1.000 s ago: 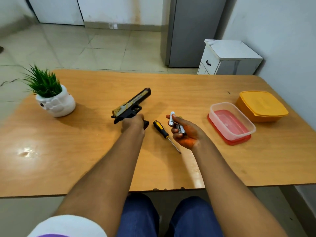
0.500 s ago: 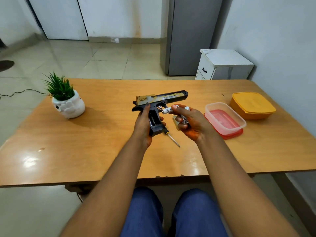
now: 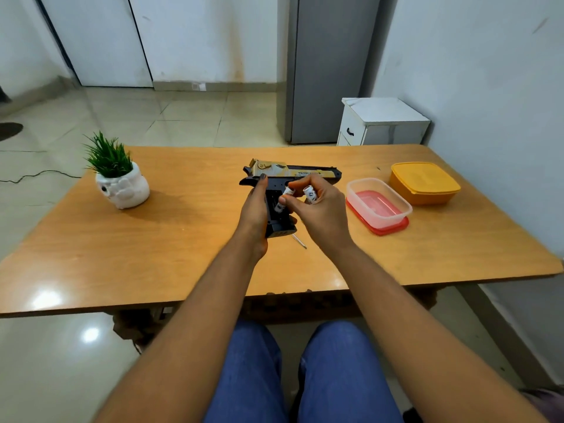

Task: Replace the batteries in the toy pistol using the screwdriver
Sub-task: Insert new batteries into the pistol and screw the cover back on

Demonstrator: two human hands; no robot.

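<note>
Hands meet over the middle of the wooden table (image 3: 183,248), raised a little above the surface. The left hand (image 3: 254,213) wraps the black grip of the toy pistol (image 3: 293,174), thumb up near the rear of the frame, and holds it upright — tan-and-black slide level, muzzle pointing toward the right edge. The right hand (image 3: 320,209) is curled round batteries (image 3: 309,193): one white cell pinched at the fingertips right against the open side of the grip, another sticking up between the fingers just beside it. How many cells it holds in all I cannot tell. Under the hands lies the screwdriver (image 3: 299,242) — only its metal shaft shows, flat on the table, toward the near edge. A clear container (image 3: 378,199) on a red lid sits nearer the right edge, an orange lidded box (image 3: 424,181) just past it toward the far right corner. A potted plant (image 3: 117,178) in a white pot stands toward the far left corner.
</note>
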